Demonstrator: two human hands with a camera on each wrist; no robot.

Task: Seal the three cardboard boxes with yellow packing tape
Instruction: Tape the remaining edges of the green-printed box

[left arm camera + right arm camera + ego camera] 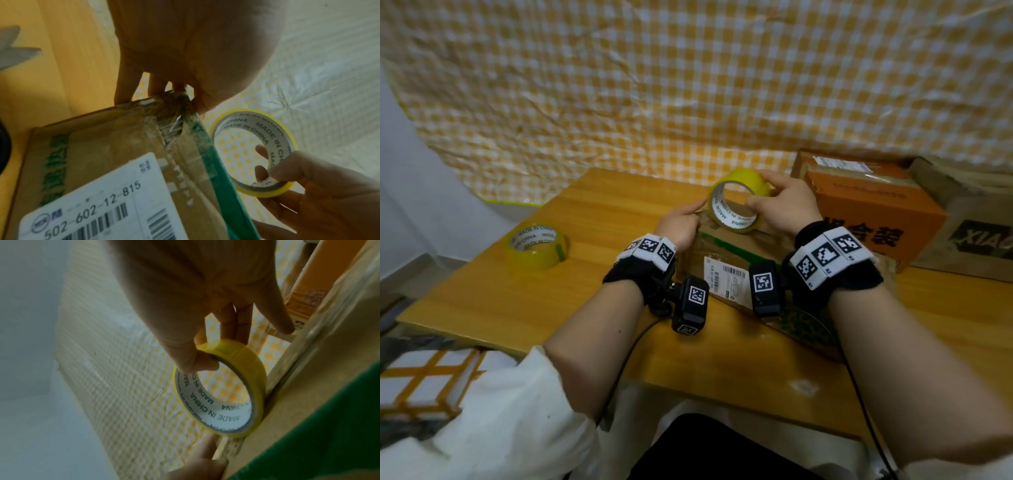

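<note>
from the head view, our right hand (786, 202) grips the yellow tape roll (738, 205) over the far end of the near box (726, 260); our left hand (679, 222) pinches at the roll's left edge. the orange box (873, 205) and the brown box (969, 236) wait right of the near box, a spare roll (536, 246) left of it.

at the left wrist, the fingers (123, 87) press that box's torn far edge; we can't see fresh yellow tape.

at the right wrist, the roll touches the near box. sealing looks barely begun.

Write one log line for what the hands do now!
right hand: holds tape roll | left hand: touches box end | spare roll: on table
</note>
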